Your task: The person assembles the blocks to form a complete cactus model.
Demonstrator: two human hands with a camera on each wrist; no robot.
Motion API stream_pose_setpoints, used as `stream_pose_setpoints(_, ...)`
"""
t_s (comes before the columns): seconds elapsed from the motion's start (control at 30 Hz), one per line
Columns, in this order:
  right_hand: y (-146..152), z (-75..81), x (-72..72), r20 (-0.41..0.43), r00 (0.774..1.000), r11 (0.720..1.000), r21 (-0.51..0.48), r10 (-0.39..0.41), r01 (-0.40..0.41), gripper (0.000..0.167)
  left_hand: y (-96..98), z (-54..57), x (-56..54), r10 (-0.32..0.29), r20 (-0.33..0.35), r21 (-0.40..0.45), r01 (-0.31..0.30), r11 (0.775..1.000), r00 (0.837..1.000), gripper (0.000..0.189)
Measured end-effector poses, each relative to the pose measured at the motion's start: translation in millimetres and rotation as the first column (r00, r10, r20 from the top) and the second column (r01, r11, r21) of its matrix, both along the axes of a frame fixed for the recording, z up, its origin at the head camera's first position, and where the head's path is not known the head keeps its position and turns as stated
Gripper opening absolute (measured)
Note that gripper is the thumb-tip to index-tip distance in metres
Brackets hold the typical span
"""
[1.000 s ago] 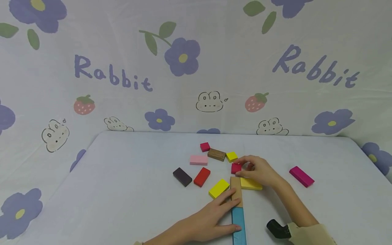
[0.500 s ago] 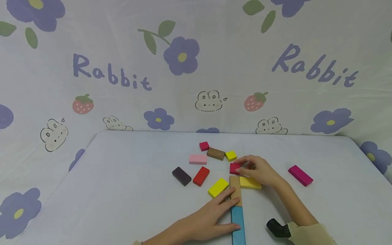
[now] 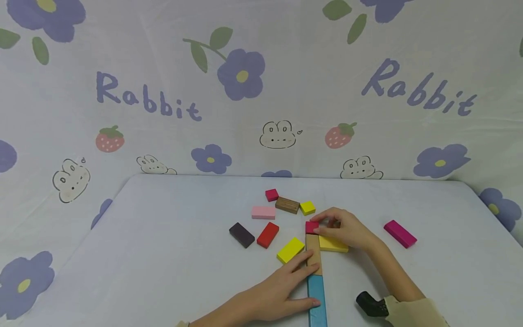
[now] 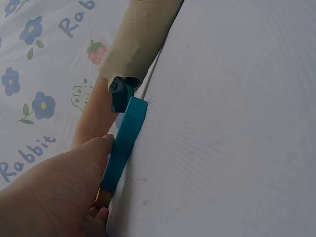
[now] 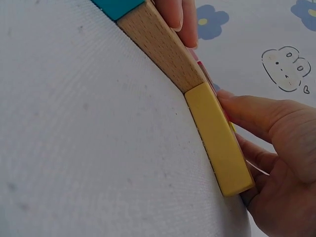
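My right hand pinches a small crimson block between thumb and fingers in the head view. That block sits at the far end of a tan wooden block, whose near end meets a long blue block. My left hand lies from the left with extended fingers on the tan block and its thumb on the blue one. A light yellow block touches the tan block's right side, under my right hand. In the right wrist view the crimson block is mostly hidden behind this yellow block.
Left of the row lie a bright yellow block, a red block, a black block and a pink block. Behind are a brown block, a small yellow block and a small red block. A magenta block lies right.
My right hand has drawn the crimson block slightly left and nearer, from just beyond the tan block to against its far end. My left hand has stayed in place.
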State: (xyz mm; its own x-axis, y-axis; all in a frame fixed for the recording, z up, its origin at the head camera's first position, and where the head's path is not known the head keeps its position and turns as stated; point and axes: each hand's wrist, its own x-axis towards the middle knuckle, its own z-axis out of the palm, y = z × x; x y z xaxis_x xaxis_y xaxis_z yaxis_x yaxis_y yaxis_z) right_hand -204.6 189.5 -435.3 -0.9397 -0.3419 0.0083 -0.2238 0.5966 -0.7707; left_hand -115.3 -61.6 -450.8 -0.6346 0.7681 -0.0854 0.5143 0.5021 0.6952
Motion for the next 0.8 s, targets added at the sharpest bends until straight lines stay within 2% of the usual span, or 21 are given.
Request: stream_pose_setpoints(0.8, -0.1, 0.5, 1.1, -0.008, 0.999, 0.998, -0.033, 0.047, -0.047, 0.031, 0.1, -1.5, -0.8, -0.006, -0.006, 0.003, 0.006, 1.0, 1.0, 0.07)
